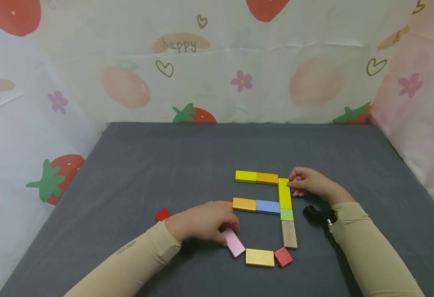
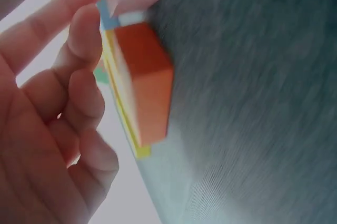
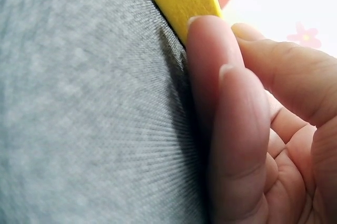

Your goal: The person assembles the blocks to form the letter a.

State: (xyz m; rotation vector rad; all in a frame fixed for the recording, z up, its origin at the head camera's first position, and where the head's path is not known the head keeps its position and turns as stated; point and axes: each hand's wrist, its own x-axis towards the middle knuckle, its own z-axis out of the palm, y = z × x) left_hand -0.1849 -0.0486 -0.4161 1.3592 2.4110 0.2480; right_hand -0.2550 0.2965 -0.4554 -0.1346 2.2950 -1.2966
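Note:
My left hand (image 1: pixel 207 220) pinches a pink block (image 1: pixel 233 243), which lies slanted near the left end of a tan-yellow block (image 1: pixel 259 258). Partly hidden behind that hand is an orange block (image 2: pixel 150 87). At the right, my right hand (image 1: pixel 311 182) has its thumb and forefinger on the edge of a long yellow block (image 1: pixel 285 194), the other fingers curled. Below this one, a green block (image 1: pixel 286 214), a wooden block (image 1: pixel 289 234) and a tilted red block (image 1: pixel 283 257) run down in a column.
A bright yellow block (image 1: pixel 245 176) and an orange-yellow block (image 1: pixel 267 178) form the top row. The middle row has another orange-yellow block (image 1: pixel 244 205) and a blue block (image 1: pixel 268 207). Beyond my left wrist lies a red block (image 1: pixel 163 214). Grey cloth (image 1: pixel 165 161) covers the table.

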